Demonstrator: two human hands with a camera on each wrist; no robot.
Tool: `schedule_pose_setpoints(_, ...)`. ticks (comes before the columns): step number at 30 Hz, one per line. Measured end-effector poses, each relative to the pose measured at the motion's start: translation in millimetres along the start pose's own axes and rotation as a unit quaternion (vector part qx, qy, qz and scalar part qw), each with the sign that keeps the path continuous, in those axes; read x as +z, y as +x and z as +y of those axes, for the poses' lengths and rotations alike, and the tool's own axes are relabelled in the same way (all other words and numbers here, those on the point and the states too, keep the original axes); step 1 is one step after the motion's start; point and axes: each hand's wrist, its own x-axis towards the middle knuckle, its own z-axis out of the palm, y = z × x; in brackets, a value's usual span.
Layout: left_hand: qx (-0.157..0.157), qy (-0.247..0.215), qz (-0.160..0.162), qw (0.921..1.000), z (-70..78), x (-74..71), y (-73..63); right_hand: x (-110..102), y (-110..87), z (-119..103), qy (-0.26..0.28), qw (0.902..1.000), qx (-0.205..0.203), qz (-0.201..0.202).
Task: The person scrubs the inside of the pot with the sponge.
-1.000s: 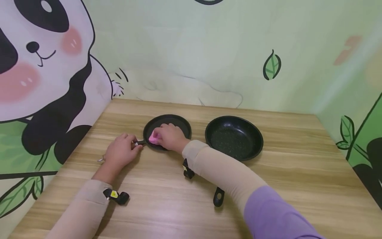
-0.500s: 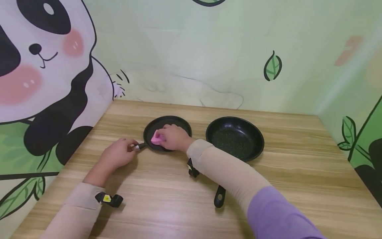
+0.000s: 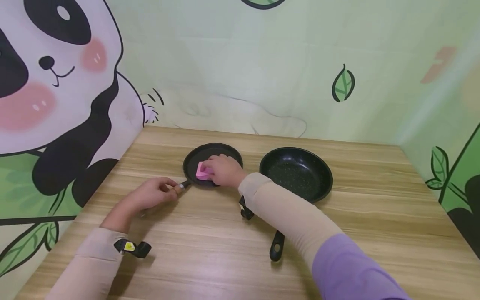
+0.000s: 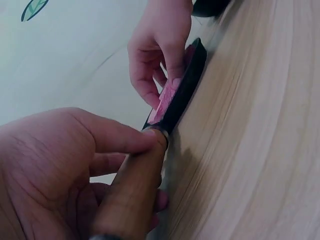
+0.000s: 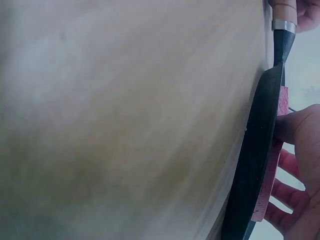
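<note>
A small, shallow black frying pan (image 3: 195, 157) sits at the left back of the wooden table. Its brown wooden handle (image 4: 134, 192) points to the lower left, and my left hand (image 3: 153, 194) grips it, thumb on top near the metal collar. My right hand (image 3: 226, 171) pinches a pink sponge (image 3: 201, 171) against the inside of that pan. From the right wrist, the sponge (image 5: 267, 185) shows as a thin slab lying along the pan's upper face, with thumb and fingers about it.
A larger, deeper black frying pan (image 3: 292, 168) stands just to the right, its black handle (image 3: 276, 246) toward the front and partly behind my right sleeve (image 3: 292, 212). The wood-grain table (image 3: 195, 258) meets a mural wall (image 3: 232, 75) with a panda at the back and left.
The small pan's handle has swung toward the front, and my left hand has slid farther back along it, baring more wood. My right hand and the sponge have moved slightly right within the pan.
</note>
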Motion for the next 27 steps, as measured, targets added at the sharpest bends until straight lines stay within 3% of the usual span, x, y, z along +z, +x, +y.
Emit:
schedule_pose_setpoints(5,-0.009,-0.069,-0.035,0.9970,5.7,6.4,0.5,-1,-1.7,6,0.019,0.9998,0.005,-0.005)
schedule_pose_setpoints(12,-0.054,-0.193,-0.091,0.9754,13.9,23.9,2.7,0,-2.1,16,0.024,0.9996,-0.017,-0.005)
schedule_pose_setpoints(21,-0.066,-0.218,-0.084,0.9702,28.3,41.6,3.7,5,-4.8,19,0.042,0.9980,-0.046,0.008)
schedule_pose_setpoints(27,-0.071,-0.238,-0.074,0.9658,31.4,49.6,5.6,4,-6.2,7,0.047,0.9979,-0.044,0.011)
